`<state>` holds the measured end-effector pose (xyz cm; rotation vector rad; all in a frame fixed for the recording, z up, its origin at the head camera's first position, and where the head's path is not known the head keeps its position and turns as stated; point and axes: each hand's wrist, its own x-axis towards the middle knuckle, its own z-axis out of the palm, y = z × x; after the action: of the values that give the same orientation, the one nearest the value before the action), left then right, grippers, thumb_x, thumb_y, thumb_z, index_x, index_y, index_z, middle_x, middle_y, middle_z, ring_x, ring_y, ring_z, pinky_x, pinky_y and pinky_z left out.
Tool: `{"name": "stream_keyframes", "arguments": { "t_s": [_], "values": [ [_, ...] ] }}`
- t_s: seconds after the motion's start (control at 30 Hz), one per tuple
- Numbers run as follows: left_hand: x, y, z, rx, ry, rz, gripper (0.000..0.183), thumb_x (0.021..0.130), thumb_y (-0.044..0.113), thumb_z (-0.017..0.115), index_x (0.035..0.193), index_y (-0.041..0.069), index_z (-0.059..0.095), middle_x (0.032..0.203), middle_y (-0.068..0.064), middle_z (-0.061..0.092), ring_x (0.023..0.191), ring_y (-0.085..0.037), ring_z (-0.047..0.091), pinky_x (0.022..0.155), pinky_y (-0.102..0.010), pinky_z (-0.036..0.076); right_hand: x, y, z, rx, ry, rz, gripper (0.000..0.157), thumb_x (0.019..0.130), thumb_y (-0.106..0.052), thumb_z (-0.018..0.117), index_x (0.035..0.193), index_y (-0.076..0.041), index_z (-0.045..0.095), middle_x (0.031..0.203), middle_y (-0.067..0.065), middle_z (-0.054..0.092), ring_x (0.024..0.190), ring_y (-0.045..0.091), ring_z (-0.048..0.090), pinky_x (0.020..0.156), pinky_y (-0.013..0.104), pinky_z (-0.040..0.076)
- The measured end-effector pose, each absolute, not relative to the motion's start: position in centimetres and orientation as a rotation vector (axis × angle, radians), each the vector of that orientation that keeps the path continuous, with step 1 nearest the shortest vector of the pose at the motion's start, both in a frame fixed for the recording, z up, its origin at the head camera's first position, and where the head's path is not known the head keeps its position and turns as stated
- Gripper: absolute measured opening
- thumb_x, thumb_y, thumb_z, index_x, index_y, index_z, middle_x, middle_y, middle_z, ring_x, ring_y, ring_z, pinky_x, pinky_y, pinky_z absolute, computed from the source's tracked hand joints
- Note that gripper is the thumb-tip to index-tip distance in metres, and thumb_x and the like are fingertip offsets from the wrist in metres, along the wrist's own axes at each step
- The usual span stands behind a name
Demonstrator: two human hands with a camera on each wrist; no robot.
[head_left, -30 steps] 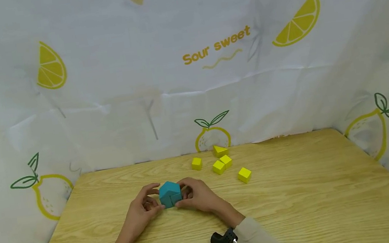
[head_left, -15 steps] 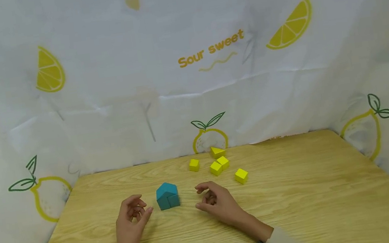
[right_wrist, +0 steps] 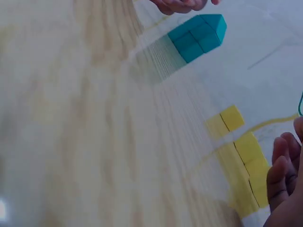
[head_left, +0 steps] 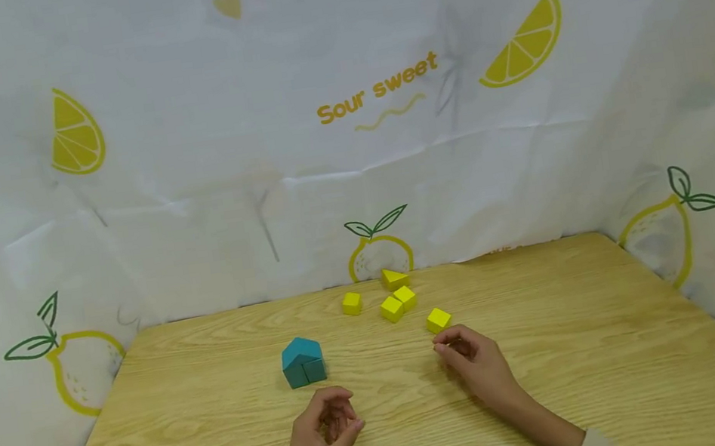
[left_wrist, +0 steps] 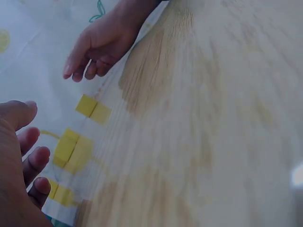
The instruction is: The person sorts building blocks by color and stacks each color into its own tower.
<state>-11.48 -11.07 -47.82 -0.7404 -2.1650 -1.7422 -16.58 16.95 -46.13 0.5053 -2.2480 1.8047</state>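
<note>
A small blue-green block house (head_left: 303,362), with a triangular roof on square blocks, stands left of centre in the head view. My left hand (head_left: 322,437) hovers in front of it and a little to its right, fingers loosely bent, holding nothing. My right hand (head_left: 484,373) reaches out on the right, its fingertips just in front of the nearest yellow cube (head_left: 439,320). In the left wrist view a gap shows between that right hand (left_wrist: 102,47) and the yellow cube (left_wrist: 86,105). The right wrist view shows the right hand (right_wrist: 286,177) only at the edge, fingers slightly bent.
Farther back on the wooden table (head_left: 223,440) lie a lone yellow cube (head_left: 351,303), a touching pair of yellow cubes (head_left: 392,310) and a yellow triangular block (head_left: 396,279). Behind them hangs a white cloth (head_left: 193,124) printed with lemons, reaching round both sides.
Both hands have let go of the blue-green block house and drawn apart. The right hand has moved right to the nearest yellow cube; the left has come back toward me, then rightward.
</note>
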Motion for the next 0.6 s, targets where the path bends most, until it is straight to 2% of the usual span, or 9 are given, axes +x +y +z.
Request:
{"name": "stream_keyframes", "arguments": {
  "t_s": [0.1, 0.17, 0.33, 0.43, 0.6],
  "values": [
    [-11.8, -10.1, -48.0, -0.837, -2.177, -1.759, 0.027, 0.087, 0.003, 0.070, 0.111, 0.004, 0.058, 0.086, -0.001, 0.059, 0.062, -0.011, 0.047, 0.049, -0.022, 0.041, -16.7, 18.0, -44.9, 0.440, -2.216, 1.620, 0.011, 0.095, -0.004, 0.059, 0.102, 0.005, 0.063, 0.085, 0.019, 0.062, 0.062, 0.018, 0.053, 0.054, 0.023, 0.045],
    [-12.1, -9.5, -48.0, -0.897, -2.181, -1.763, 0.025, 0.088, 0.005, 0.069, 0.111, 0.004, 0.058, 0.086, -0.002, 0.060, 0.061, -0.010, 0.048, 0.048, -0.022, 0.041, -17.0, 18.4, -44.3, 0.405, -2.220, 1.558, 0.012, 0.094, -0.001, 0.059, 0.103, 0.005, 0.063, 0.088, 0.019, 0.062, 0.066, 0.020, 0.056, 0.057, 0.022, 0.045],
    [-13.0, -8.2, -48.0, -0.935, -2.227, -1.750, 0.024, 0.087, 0.008, 0.070, 0.109, 0.006, 0.060, 0.086, 0.000, 0.061, 0.061, -0.009, 0.050, 0.048, -0.021, 0.042, -18.7, 19.1, -45.0, 0.455, -2.279, 1.481, 0.020, 0.093, 0.003, 0.058, 0.114, 0.004, 0.059, 0.106, 0.021, 0.058, 0.082, 0.031, 0.057, 0.065, 0.026, 0.049],
    [-13.6, -7.6, -47.8, -0.860, -2.296, -1.746, 0.023, 0.087, 0.010, 0.072, 0.108, 0.009, 0.062, 0.087, 0.003, 0.061, 0.063, -0.009, 0.050, 0.051, -0.021, 0.043, -20.0, 19.7, -46.4, 0.526, -2.328, 1.391, 0.028, 0.093, 0.006, 0.057, 0.120, 0.002, 0.057, 0.113, 0.018, 0.055, 0.085, 0.028, 0.054, 0.064, 0.029, 0.047],
    [-14.6, -6.5, -47.9, -0.791, -2.353, -1.769, 0.024, 0.086, 0.012, 0.073, 0.107, 0.011, 0.063, 0.087, 0.002, 0.061, 0.065, -0.009, 0.051, 0.054, -0.022, 0.044, -21.4, 20.7, -47.4, 0.614, -2.422, 1.332, 0.039, 0.093, 0.005, 0.054, 0.131, -0.003, 0.052, 0.119, 0.015, 0.053, 0.089, 0.023, 0.056, 0.071, 0.030, 0.048]
  ]
}}
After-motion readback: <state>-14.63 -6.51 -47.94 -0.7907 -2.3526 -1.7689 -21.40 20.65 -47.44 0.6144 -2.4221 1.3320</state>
